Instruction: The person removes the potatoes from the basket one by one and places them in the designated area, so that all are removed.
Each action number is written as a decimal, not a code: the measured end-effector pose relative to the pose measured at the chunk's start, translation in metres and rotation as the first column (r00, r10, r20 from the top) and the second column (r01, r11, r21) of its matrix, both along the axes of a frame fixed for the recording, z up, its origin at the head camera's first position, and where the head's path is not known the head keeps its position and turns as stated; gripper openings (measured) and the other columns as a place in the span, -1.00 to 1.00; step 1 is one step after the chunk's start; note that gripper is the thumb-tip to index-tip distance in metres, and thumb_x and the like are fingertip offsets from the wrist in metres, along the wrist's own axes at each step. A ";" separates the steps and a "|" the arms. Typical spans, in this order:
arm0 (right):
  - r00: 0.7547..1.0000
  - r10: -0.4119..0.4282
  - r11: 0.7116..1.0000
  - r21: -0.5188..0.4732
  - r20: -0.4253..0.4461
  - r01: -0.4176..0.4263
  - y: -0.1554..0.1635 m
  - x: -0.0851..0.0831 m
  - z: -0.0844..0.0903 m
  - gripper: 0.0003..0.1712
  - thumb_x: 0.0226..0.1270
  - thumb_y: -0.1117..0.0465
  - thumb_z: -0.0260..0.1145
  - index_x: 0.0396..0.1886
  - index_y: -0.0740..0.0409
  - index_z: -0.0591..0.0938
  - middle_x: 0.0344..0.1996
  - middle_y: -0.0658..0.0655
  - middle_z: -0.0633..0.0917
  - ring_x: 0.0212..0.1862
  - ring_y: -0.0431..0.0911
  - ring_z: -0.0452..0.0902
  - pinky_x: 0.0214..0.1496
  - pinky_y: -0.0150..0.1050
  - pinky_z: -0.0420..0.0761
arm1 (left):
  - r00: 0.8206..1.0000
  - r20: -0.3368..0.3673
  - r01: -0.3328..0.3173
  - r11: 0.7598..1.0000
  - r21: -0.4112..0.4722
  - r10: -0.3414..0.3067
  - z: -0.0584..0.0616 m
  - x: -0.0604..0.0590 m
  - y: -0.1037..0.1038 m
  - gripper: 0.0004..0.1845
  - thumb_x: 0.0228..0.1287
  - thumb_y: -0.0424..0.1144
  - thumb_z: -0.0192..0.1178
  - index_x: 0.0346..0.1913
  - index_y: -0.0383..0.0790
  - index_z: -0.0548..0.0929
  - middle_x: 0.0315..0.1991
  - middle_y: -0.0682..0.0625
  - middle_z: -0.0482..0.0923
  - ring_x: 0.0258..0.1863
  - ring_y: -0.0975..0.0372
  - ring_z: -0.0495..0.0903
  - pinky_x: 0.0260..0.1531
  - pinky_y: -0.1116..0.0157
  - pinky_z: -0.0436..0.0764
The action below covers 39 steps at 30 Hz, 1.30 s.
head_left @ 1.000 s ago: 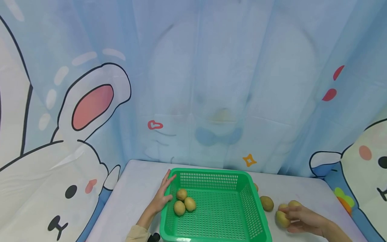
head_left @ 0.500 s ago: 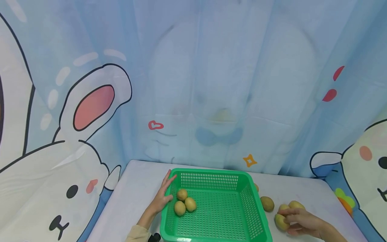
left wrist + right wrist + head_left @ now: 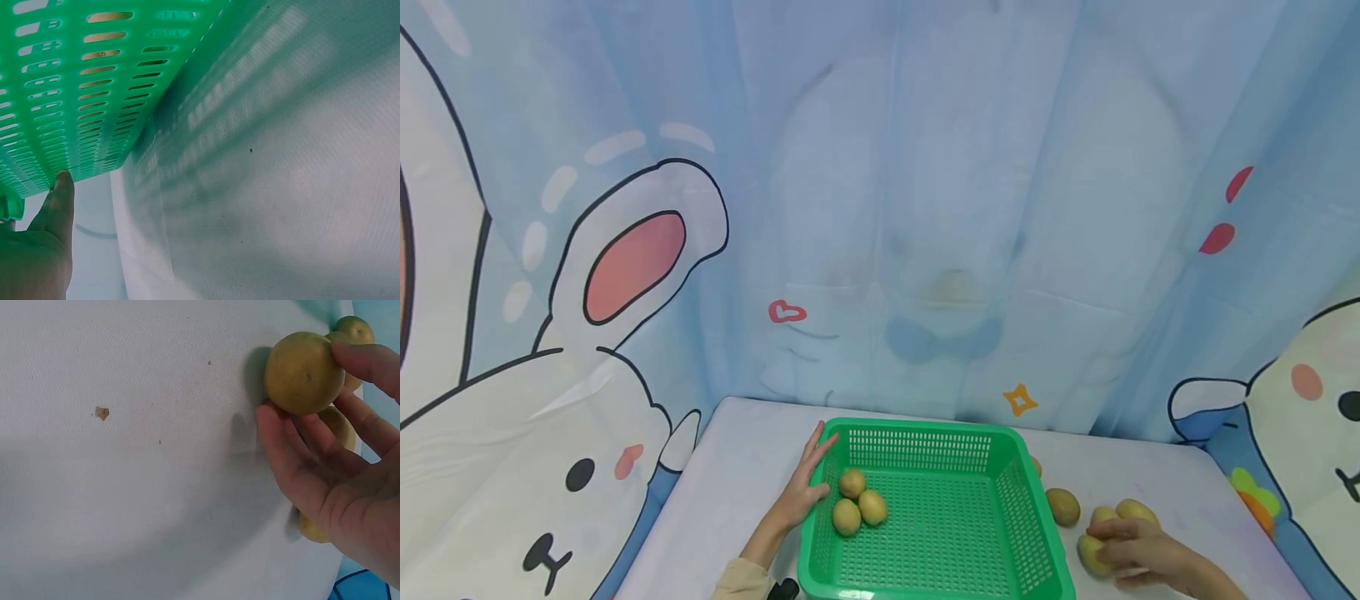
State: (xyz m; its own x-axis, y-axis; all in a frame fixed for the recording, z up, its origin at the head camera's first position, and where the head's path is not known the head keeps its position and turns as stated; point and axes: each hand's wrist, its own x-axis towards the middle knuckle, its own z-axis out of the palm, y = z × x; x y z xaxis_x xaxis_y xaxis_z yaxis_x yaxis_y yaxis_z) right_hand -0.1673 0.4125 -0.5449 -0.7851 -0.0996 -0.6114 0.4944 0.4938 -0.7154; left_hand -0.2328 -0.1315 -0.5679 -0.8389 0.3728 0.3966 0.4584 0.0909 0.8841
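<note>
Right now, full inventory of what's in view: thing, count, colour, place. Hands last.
Green slotted plastic basket: 1, green, middle of the table.
Small round yellow-brown potatoes in the basket: 3, clustered at its left side.
Yellow-brown potatoes on the table: at least 4 right of the basket; one is partly hidden behind its far right corner.
White cloth-covered table: 1, white, under everything.
Light blue cartoon rabbit curtain: 1, behind the table.
Left hand: fingers straight, resting against the basket's left wall.
Right hand: fingers curled round one potato on the table.
</note>
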 end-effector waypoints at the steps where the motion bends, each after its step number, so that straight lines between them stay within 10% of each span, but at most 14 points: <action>1: 1.000 0.004 1.000 0.017 -0.004 -0.004 -0.001 0.001 0.001 -0.41 0.39 0.18 0.17 0.25 0.55 0.40 0.01 0.25 0.61 -0.09 0.01 0.55 -0.01 0.03 0.60 | 1.000 0.003 0.000 1.000 -0.002 0.000 0.000 0.000 0.000 -0.11 -0.12 -0.59 -0.04 0.47 -0.46 0.19 0.55 -0.35 -0.32 0.50 -0.28 -0.34 0.20 -0.41 -0.04; 17: 0.997 0.046 0.982 0.186 -0.068 -0.033 -0.004 -0.019 0.043 -0.50 0.37 0.17 0.16 0.13 0.50 0.50 -0.15 0.22 0.67 -0.13 0.06 0.59 -0.11 0.11 0.63 | 1.000 0.001 -0.007 0.999 -0.049 0.007 0.001 0.001 0.000 -0.12 -0.07 -0.60 -0.04 0.50 -0.39 0.17 0.57 -0.30 -0.36 0.50 -0.26 -0.38 0.21 -0.39 -0.01; 39: 0.931 0.182 0.958 -0.158 -0.318 -0.241 -0.120 -0.073 0.117 -0.37 0.49 0.15 0.11 0.41 0.44 0.28 0.12 0.37 0.58 0.05 0.22 0.60 -0.01 0.09 0.60 | 1.000 0.003 -0.012 0.999 -0.049 0.012 -0.003 -0.001 0.001 -0.12 -0.06 -0.55 -0.05 0.51 -0.36 0.16 0.57 -0.29 -0.36 0.52 -0.22 -0.37 0.23 -0.40 -0.08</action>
